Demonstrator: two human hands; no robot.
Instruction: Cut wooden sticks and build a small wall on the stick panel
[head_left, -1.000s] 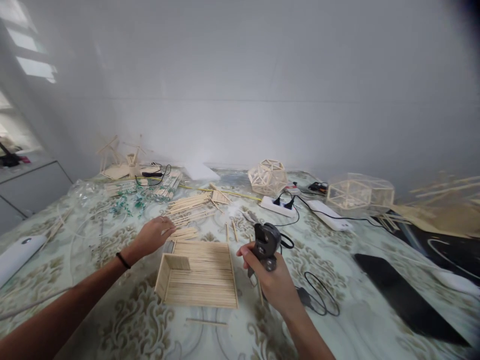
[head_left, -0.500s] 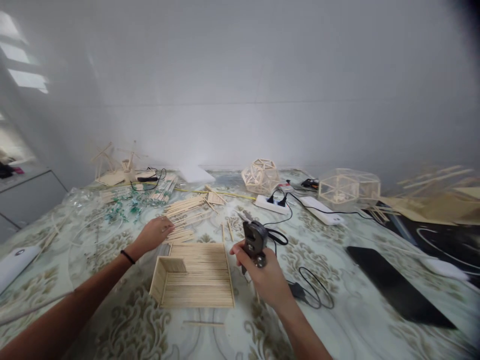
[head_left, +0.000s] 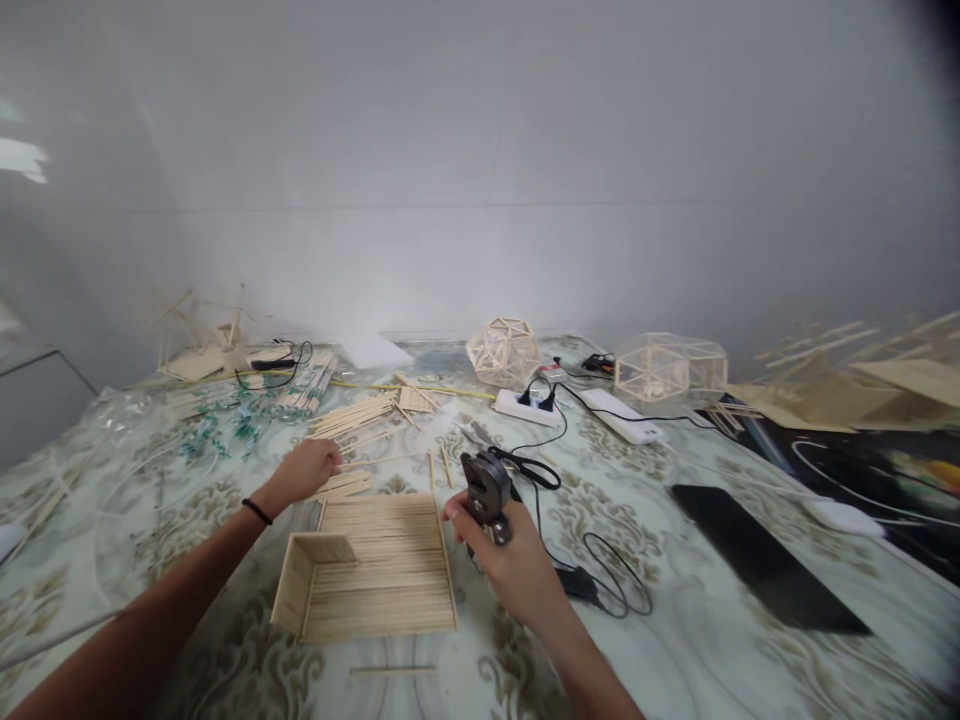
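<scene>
My right hand (head_left: pixel 517 560) is wrapped round a black hand tool with a silver round knob (head_left: pixel 487 490), just right of a wooden stick panel (head_left: pixel 382 570). The tool's exact kind is unclear. This panel lies flat, with two low stick walls (head_left: pixel 296 580) meeting at its left corner. Beyond its back edge, my left hand (head_left: pixel 304 470) has its fingers pinched together on a thin wooden stick (head_left: pixel 386 460) that points right. Loose wooden sticks (head_left: pixel 352 412) lie in a pile past that hand, and others (head_left: pixel 349 485) lie beside it.
A single stick (head_left: pixel 392 670) lies in front of the panel. Behind stand a power strip (head_left: pixel 525 407) with black cords, a stick ball frame (head_left: pixel 504 352) and another stick frame (head_left: pixel 667 368). A black slab (head_left: pixel 765 555) lies at right, green-and-clear scraps (head_left: pixel 225 428) at left.
My left hand has drawn slightly back from the stick pile, and a stick now shows in its fingers. My right hand keeps its hold on the black tool. The view has shifted right.
</scene>
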